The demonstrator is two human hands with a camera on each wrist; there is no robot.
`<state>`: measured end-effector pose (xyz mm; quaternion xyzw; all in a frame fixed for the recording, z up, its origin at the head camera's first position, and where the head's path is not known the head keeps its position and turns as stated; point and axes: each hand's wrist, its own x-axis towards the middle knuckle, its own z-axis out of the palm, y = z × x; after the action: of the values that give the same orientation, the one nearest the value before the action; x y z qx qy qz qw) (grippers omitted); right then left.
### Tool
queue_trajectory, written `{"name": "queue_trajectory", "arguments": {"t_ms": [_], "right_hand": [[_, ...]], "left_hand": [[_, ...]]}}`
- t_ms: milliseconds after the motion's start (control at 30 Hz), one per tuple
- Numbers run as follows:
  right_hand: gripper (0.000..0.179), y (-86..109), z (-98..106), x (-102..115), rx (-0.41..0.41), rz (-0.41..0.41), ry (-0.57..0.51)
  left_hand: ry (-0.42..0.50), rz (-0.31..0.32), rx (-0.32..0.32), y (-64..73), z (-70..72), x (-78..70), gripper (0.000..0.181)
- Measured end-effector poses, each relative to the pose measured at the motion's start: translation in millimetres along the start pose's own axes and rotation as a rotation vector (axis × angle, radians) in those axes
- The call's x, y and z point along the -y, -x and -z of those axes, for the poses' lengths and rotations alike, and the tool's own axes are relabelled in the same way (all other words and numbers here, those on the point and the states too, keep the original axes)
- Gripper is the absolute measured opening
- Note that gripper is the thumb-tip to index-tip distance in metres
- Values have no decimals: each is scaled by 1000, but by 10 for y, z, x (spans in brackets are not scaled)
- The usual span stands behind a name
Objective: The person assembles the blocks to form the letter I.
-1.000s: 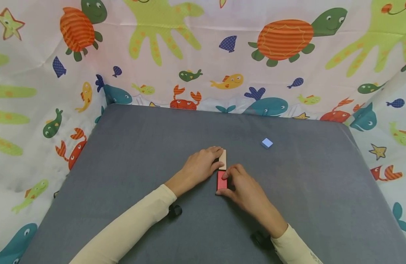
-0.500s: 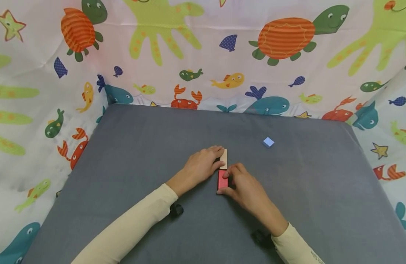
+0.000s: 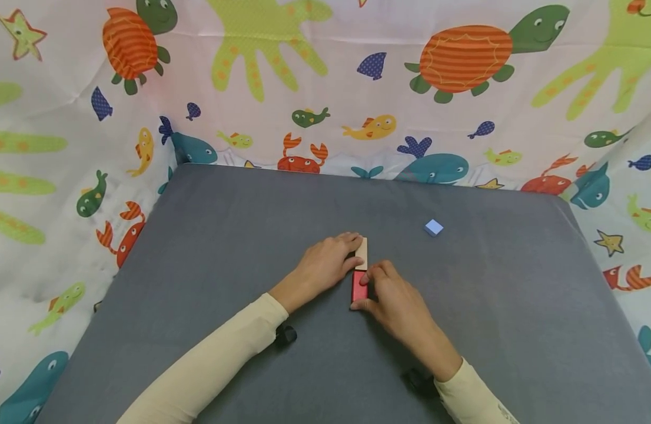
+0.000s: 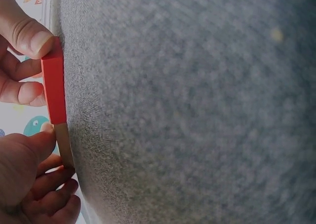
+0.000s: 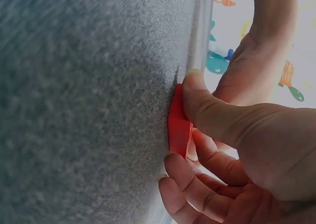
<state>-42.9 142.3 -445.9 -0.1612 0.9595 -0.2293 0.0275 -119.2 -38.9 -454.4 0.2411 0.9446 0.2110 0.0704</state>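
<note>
A plain wooden block [image 3: 362, 254] and a red block [image 3: 359, 287] lie end to end on the grey cloth surface, forming one straight line. My left hand [image 3: 324, 263] holds the wooden block, thumb at the end beside the red block and fingers at the far end. With thumb and fingers, my right hand [image 3: 399, 306] grips the red block, the thumb at its near end. In the left wrist view the red block [image 4: 54, 85] meets the wooden block [image 4: 64, 145]. The right wrist view shows the red block [image 5: 178, 130], while the wooden one is hidden there.
A small light-blue block [image 3: 434, 228] lies farther back, right of both hands. The grey surface [image 3: 241, 224] ends at a cloth backdrop [image 3: 357, 88] printed with sea animals, which rises at the back and sides. Black wrist devices [image 3: 286, 335] hang under the sleeves.
The head view has shifted slightly, so everything appears a little farther right and up. Both hands keep their grips, and the blocks stay end to end.
</note>
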Motion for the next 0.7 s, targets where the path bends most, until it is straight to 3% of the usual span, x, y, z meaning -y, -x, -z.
{"name": "queue_trajectory", "arguments": {"t_ms": [267,700], "right_hand": [[53,22,-12,16,-20,1,42],[52,18,-10,101,-74,30,123]], "left_hand": [[1,10,25,-24,-27,-6,58],[12,-5,-4,-11,1,15,57]]}}
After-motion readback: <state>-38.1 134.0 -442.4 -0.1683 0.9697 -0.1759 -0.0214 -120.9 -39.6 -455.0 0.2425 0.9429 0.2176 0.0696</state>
